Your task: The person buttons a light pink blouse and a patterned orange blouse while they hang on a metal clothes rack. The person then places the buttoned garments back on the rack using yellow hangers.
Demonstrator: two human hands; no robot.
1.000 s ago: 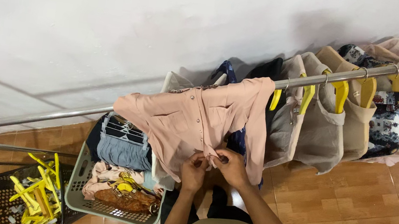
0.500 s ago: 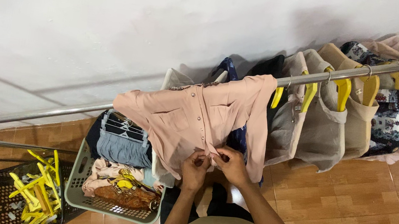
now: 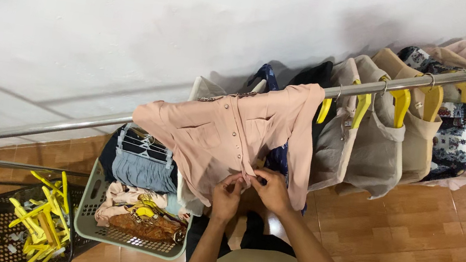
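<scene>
Long silver metal rail (image 3: 373,87) along the white wall: beige and patterned garments (image 3: 377,139) already hang on yellow hangers at right. Pale pink buttoned shirt (image 3: 226,136) draped over the rail mid-span, placket mostly closed, hem end not yet. Grey plastic laundry basket (image 3: 90,202) holds more clothes. Left hand (image 3: 227,194) and right hand (image 3: 272,190) meet at the lower placket, forearms raised, fingers pinching the fabric.
</scene>
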